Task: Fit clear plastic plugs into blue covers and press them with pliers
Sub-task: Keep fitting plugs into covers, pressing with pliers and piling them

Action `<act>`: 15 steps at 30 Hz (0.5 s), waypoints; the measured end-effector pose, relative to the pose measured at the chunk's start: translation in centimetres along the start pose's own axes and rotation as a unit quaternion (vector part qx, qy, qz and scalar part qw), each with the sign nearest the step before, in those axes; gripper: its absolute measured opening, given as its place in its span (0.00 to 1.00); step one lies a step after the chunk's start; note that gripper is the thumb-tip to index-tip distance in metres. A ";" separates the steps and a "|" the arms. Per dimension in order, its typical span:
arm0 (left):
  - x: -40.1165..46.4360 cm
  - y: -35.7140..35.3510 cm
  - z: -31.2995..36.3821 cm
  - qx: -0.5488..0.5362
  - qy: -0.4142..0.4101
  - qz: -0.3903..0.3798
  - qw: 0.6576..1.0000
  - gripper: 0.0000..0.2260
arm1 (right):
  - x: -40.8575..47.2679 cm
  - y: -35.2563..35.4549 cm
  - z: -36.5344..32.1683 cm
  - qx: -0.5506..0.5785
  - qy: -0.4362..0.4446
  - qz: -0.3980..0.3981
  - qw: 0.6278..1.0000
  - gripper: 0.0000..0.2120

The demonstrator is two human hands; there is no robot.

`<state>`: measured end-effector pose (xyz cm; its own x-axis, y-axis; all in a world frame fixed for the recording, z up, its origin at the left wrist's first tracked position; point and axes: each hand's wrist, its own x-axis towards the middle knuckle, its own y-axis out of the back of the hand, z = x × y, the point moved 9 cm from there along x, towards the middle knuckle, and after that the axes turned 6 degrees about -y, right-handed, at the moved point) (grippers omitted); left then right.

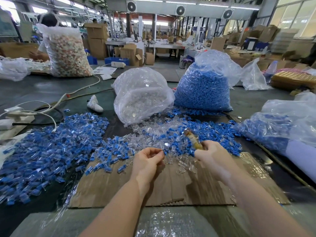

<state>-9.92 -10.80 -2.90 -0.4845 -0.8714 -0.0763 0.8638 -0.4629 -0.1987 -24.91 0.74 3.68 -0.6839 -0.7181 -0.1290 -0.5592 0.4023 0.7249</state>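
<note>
From the head view we see our right hand (211,156) gripping the pliers (193,138), blurred, their amber handles pointing up and away. Our left hand (147,159) curls its fingers, pinching something small and clear that we cannot tell apart. Both hover over a corrugated cardboard sheet (171,185). Glossy clear plastic plugs (150,132) lie scattered between them and a crinkled bag of clear plugs (142,96). Loose blue covers (227,134) spread to the right, below a full bag of blue covers (203,88). Assembled blue-and-clear pieces (51,149) heap at left on the dark counter (42,88) in a factory hall.
</note>
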 end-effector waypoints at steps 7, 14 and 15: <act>0.8 0.1 -0.5 -0.023 0.029 0.016 0.999 0.02 | -3.5 -3.8 -1.7 0.159 -0.034 -0.157 0.974 0.06; 1.6 0.9 0.5 0.001 -0.010 0.054 0.998 0.03 | -4.2 -4.3 -2.2 0.141 -0.021 -0.213 0.967 0.11; 1.7 0.9 0.6 0.004 -0.014 0.057 0.998 0.03 | -4.3 -4.4 -2.1 0.130 -0.021 -0.222 0.966 0.09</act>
<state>-9.85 -12.77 -2.65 -0.3799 -0.9223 -0.0710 0.9141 -0.3625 -0.1816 -18.52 0.86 2.49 -0.3647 -0.8317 -0.4187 -0.8970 0.1932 0.3975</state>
